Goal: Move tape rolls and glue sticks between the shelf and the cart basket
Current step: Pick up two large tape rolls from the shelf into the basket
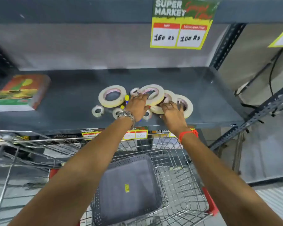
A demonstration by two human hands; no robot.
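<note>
We have both hands over the pile of tape rolls (145, 99) on the dark shelf (211, 98). Our left hand (137, 106) lies spread and flat across the middle of the pile, fingers loose, gripping nothing that we can see. Our right hand (172, 111) rests on the overlapping big rolls at the right, fingers curled at their rims; whether it has closed on one we cannot tell. Two glue sticks (127, 98), yellow-capped, peek out beside the left hand. The grey basket (129, 185) in the cart (183, 185) below holds nothing yet.

We judge the rolls light and stiff, but they slide and tumble when stacked. Hooking fingers through the core or pinching across the rim should hold best. The glue sticks look smooth and apt to roll.
</note>
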